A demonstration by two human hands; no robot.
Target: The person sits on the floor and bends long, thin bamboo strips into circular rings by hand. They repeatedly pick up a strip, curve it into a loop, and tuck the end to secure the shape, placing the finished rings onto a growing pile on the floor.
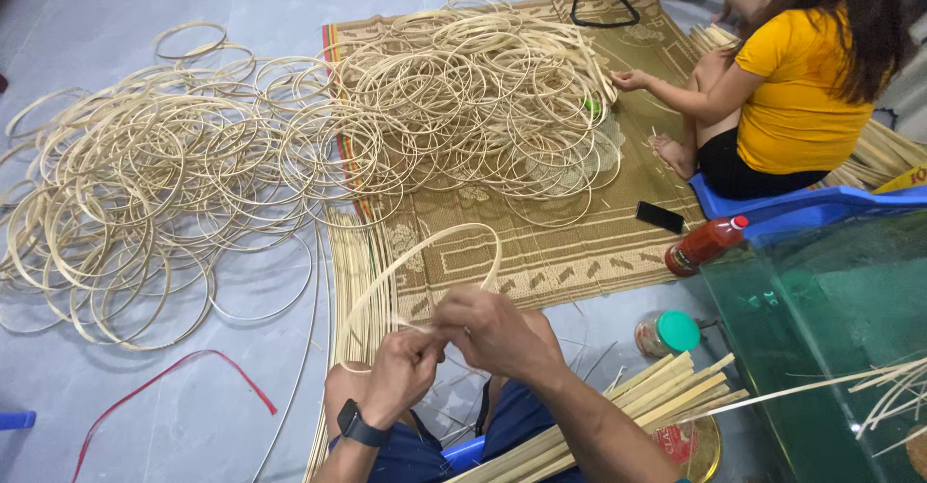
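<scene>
Both hands pinched the crossing ends of a thin bamboo strip (435,251), the left hand (401,372) and right hand (497,333) each with its grip clamped on it, low over the lap. The strip looked light, springy and liable to snap back, best held at the overlap. Wrists met, forearms angled inward. The loop arched over the mat (570,241), near piled hoops (290,145).

Single view: head-worn camera, looking steeply down and forward over wearer's own lap. Near field: both hands, left hand (401,372) and right hand (497,333), close at bottom centre. Far field: floor (116,0) stretching away toward top edge. No second view to overlap.
</scene>
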